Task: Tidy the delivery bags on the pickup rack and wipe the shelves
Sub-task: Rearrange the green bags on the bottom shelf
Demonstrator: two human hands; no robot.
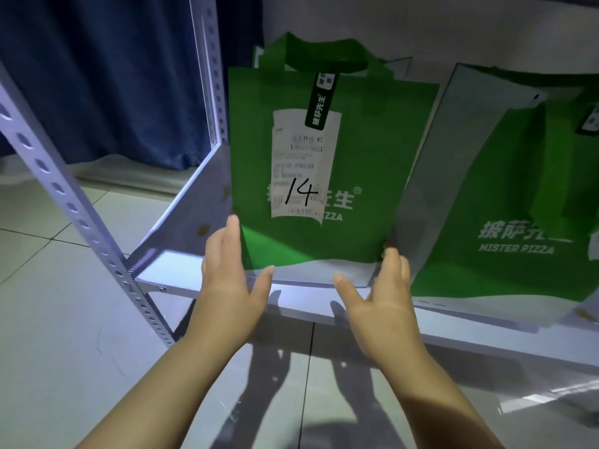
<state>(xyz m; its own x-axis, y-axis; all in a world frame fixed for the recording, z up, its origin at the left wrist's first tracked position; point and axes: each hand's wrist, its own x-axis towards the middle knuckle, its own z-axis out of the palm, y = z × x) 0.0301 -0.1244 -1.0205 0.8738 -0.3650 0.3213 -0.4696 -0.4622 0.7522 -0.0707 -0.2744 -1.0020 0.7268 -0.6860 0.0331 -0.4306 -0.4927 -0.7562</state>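
The left hand (227,277) lies released, fingers straight up the lower left edge of the bag (356,140), thumb spread in front. The right hand (382,286) meets the lower right corner with fingers bent and thumb free. Whether it pinches the fabric I cannot tell. Bracketing the base like this looks meant to square the bag up and keep it standing.

The bag stands upright at the left end of the shelf (181,273), its receipt (301,163) marked 14 facing out, likely so orders can be read. A second bag (486,205) leans just beside it on the right. Neither bag shows what is inside. Wiping appears not yet begun.
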